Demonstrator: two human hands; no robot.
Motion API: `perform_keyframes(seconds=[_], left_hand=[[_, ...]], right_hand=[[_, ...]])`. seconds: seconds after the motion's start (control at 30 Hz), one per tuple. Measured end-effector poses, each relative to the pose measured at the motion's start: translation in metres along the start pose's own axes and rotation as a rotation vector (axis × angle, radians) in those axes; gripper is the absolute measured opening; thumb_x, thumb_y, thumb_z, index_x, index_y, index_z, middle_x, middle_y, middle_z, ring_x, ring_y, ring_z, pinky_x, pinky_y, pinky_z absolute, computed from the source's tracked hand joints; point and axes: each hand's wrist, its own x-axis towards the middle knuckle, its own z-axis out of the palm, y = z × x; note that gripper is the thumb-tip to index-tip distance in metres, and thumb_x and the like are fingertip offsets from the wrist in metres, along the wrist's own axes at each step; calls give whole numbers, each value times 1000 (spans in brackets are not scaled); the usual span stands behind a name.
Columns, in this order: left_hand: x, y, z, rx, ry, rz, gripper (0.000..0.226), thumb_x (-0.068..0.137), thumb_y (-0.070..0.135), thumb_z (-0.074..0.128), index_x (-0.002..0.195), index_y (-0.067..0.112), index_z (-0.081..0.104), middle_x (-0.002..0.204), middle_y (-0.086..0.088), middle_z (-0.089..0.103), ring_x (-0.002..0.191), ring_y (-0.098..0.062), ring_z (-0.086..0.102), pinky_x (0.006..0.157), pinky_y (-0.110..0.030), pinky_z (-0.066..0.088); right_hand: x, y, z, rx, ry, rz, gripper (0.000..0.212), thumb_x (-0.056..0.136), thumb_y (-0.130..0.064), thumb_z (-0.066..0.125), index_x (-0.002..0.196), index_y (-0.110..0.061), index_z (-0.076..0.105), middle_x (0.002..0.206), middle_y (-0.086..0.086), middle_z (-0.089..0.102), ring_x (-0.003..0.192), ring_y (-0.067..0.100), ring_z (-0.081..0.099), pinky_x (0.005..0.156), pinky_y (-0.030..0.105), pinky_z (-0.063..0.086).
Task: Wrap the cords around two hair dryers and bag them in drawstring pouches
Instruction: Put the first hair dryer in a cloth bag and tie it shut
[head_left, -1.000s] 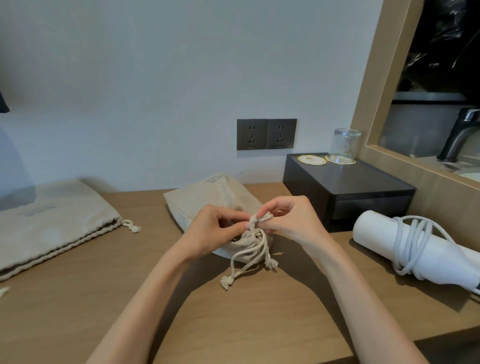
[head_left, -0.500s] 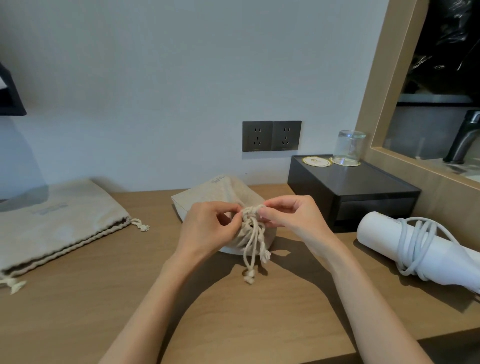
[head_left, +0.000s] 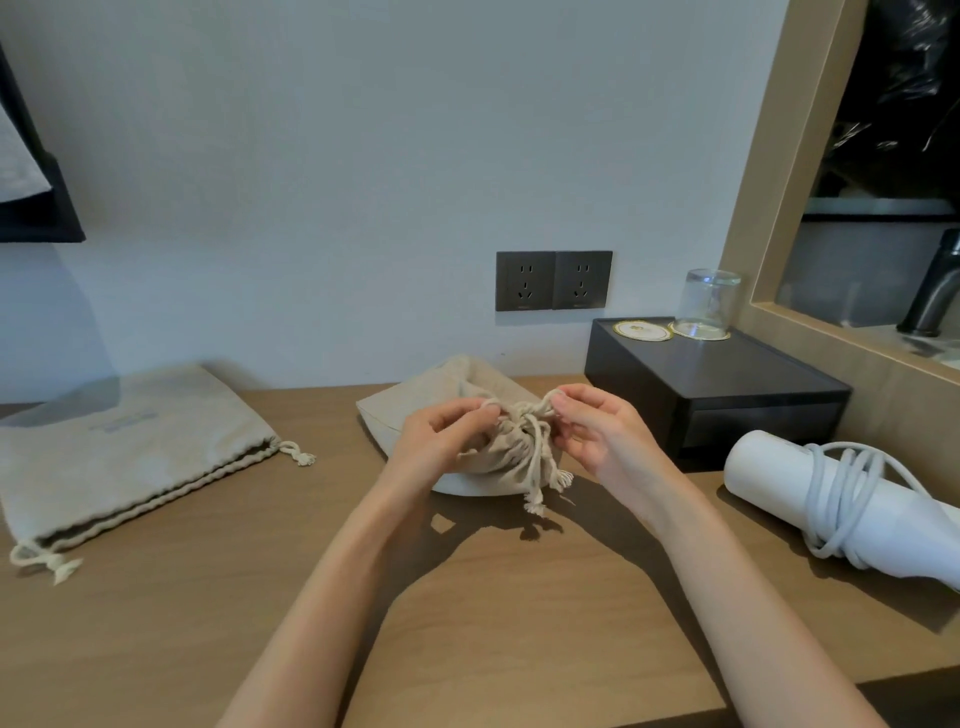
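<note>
On the bench (head_left: 208, 623), a flat pouch (head_left: 130, 457) lies at left, a cord-wrapped hair dryer (head_left: 753, 467) at right, and the cinched pouch (head_left: 506, 454) at centre. My left hand (head_left: 441, 441) and right hand (head_left: 602, 436) each pinch its drawstring (head_left: 535, 467).

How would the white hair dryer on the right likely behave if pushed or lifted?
The white hair dryer lies on its side with a round barrel, so a push may roll it. Its cord is coiled loosely, one loop standing off, so lifting could shed turns. The smooth shell looks slippery.
</note>
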Motion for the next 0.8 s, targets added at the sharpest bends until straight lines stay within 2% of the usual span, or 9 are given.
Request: perform_keyframes(seconds=[0.07,0.13,0.2,0.3,0.4,0.5,0.6,0.7,0.8], left_hand=[[3,-2,3,-40,-50,-76,26,81,39,63,82,15,71,79,-1,62,76,-14,52,73,-25,39],[3,-3,5,-9,-36,-80,32,79,45,57,77,14,62,77,-5,57,76,-18,48,74,-32,34],[1,-5,7,135,-19,26,35,91,37,54,65,15,47,68,-3,45,67,-14,41,67,-32,30],[0,-11,9,388,75,190,49,92,30,57,55,9,32,60,-3,37,57,-10,35,64,-31,30],[2,-14,11,420,103,223,50,92,29,57,53,13,30,58,-5,37,56,-10,35,63,-30,32],[2,-16,12,470,130,252,49,92,28,55,51,19,31,55,-3,37,53,-10,33,61,-29,30],[0,-13,15,551,180,273,51,91,28,55,48,17,32,49,0,37,50,-11,33,66,-29,28],[-1,-13,12,646,239,310,51,89,32,58,48,11,36,46,-1,39,49,-16,36,68,-30,28],[1,-16,5,607,220,292,52,88,38,61,49,9,44,47,0,46,49,-11,41,59,-23,31]], right_hand=[[0,-1,0,84,-13,34,19,75,-18,67,91,-9,65,77,0,66,71,11,57,63,16,51],[1,2,2,50,-24,33,17,80,-17,64,94,-8,63,77,-1,64,68,8,57,59,15,49],[1,6,6,-48,-5,4,11,88,-15,60,97,-8,60,78,0,62,70,10,55,64,19,48],[1,10,8,-237,59,-67,17,95,-18,54,103,-3,53,82,7,58,76,19,52,67,26,43],[0,12,9,-348,96,-137,22,97,-16,51,108,2,49,82,10,54,71,15,51,63,21,45],[0,15,9,-323,162,-189,18,96,-11,52,106,3,49,80,8,57,66,7,55,61,15,49],[1,17,7,-318,244,-220,14,95,-9,54,102,3,51,83,10,60,70,7,61,65,15,52],[2,19,7,-328,257,-224,15,94,-8,54,103,5,52,82,9,60,67,2,62,65,14,51],[3,23,9,-387,263,-218,18,96,-12,53,105,3,51,83,7,59,68,3,59,63,11,48]])
